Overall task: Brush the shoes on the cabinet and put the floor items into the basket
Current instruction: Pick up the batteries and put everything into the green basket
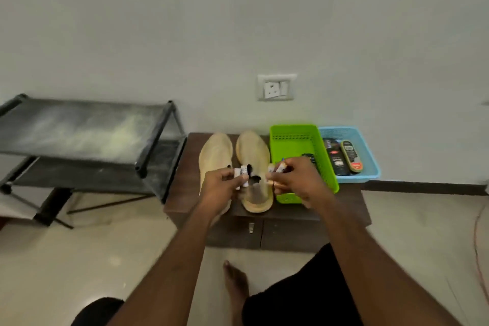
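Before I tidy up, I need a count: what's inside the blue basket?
The blue basket holds two dark shoe-care items, side by side. Anything beneath them is covered.

Labels too blurred to read

White lettering is showing on the dark bottle (336, 159) in the blue basket (370, 164), right of centre; possibly "Cherry", but nothing is reading clearly.

Before you, two pale tan shoes (235, 164) on a dark brown cabinet (341, 201), a lime-green basket (296, 137) with a perforated wall, a light blue basket (367, 161) of black-labelled bottles (337, 157), a black shoe rack (87, 127), cream floor tiles (79, 259).
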`<state>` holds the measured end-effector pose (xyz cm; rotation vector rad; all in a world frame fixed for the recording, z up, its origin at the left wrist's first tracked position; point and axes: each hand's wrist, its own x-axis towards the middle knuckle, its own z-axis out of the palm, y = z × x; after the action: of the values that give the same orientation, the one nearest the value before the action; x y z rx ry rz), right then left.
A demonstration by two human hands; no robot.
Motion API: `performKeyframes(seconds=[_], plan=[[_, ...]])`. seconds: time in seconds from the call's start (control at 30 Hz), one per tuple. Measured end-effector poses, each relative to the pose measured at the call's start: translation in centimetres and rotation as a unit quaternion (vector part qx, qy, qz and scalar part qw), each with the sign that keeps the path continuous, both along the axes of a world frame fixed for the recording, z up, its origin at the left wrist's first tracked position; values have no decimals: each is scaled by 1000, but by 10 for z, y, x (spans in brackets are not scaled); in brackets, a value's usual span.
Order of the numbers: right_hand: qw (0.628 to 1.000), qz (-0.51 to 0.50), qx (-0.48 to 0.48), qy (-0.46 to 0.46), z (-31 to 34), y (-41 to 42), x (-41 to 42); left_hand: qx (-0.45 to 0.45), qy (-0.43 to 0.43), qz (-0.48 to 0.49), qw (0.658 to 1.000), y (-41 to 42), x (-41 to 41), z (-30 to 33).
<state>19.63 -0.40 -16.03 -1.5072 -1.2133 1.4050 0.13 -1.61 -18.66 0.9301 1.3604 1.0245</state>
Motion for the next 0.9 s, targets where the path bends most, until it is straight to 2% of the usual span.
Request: performKeyframes(seconds=[0.1,0.2,0.3,0.5,0.7,0.9], plan=[[998,-41,3,-45,12,38,55,-16,38,-60,997,53,48,10],[992,-54,-15,-114,2,84,85,-29,126,-77,989,102,86,3],[981,-29,-58,-184,-16,124,90,-37,195,-55,979,136,108,-8],[966,-40,-125,-221,-76,184,66,-20,270,-45,961,170,120,-23],[954,-51,-168,-243,-102,208,49,-23,260,-37,965,187,118,-42],[941,-50,-108,-316,-112,216,52,-26,277,-16,960,200,104,-47]])
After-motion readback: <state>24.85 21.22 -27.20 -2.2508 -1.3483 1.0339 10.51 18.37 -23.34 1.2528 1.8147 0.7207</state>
